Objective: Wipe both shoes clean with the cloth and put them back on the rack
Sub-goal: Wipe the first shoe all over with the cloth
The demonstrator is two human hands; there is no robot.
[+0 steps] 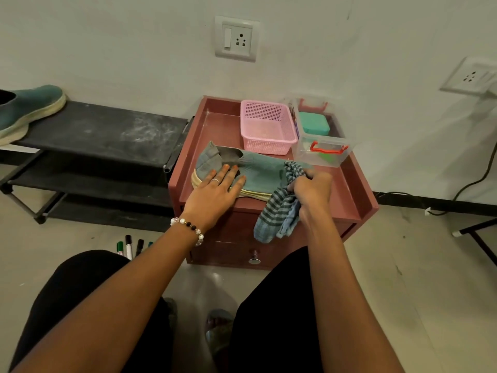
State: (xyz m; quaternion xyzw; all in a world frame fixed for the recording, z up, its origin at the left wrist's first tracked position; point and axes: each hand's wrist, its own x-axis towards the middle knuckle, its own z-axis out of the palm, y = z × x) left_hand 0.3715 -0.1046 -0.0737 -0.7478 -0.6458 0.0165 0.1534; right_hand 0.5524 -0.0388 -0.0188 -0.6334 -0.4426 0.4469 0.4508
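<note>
One shoe on the rack, one under my hands.
I see the rack (pixel 88 133) carrying one teal shoe (pixel 25 109); the second shoe (pixel 255 173) lies on the cabinet surface (pixel 347 184), my left hand (pixel 215 189) flat on it with fingers straight, my right hand (pixel 313 188) gripping the striped cloth (pixel 279 214).

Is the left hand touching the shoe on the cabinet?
Touching. The head view shows the left hand lying flat on the shoe, fingers spread over its knit upper with no gap.

Hands (pixel 313 191), cloth (pixel 282 211) on shoe (pixel 258 173)
</note>
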